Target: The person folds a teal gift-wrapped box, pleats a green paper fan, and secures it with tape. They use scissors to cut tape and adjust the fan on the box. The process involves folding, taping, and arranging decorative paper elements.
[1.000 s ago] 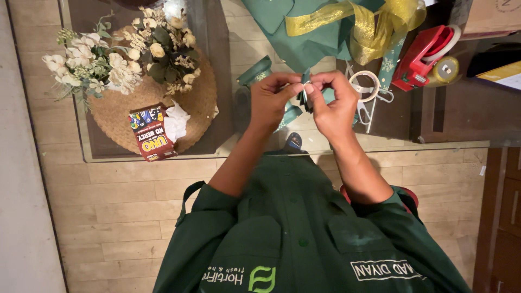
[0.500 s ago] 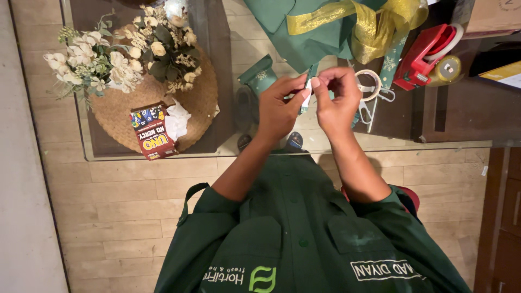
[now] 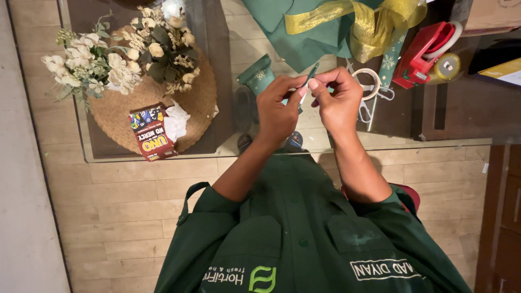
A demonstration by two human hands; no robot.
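Note:
My left hand (image 3: 278,111) and my right hand (image 3: 339,100) meet above the glass table (image 3: 217,149), fingertips pinched together on a narrow green ribbon strip (image 3: 311,72) that sticks up between them. A piece of green patterned ribbon (image 3: 258,73) lies just left of my left hand. Behind my hands lie green wrapping paper (image 3: 309,38) and a gold mesh ribbon (image 3: 369,27). White-handled scissors (image 3: 374,92) rest right of my right hand.
A woven round mat (image 3: 190,108) holds cream artificial flowers (image 3: 119,54), a card-game box (image 3: 151,133) and crumpled white tissue (image 3: 176,120). A red tape dispenser (image 3: 426,54) and a tape roll (image 3: 446,68) sit at the far right. Wooden floor shows below the table edge.
Both hands shifted slightly up and away from me, working the ribbon strip between the fingertips; the strip now points upward. The other things on the table have not moved.

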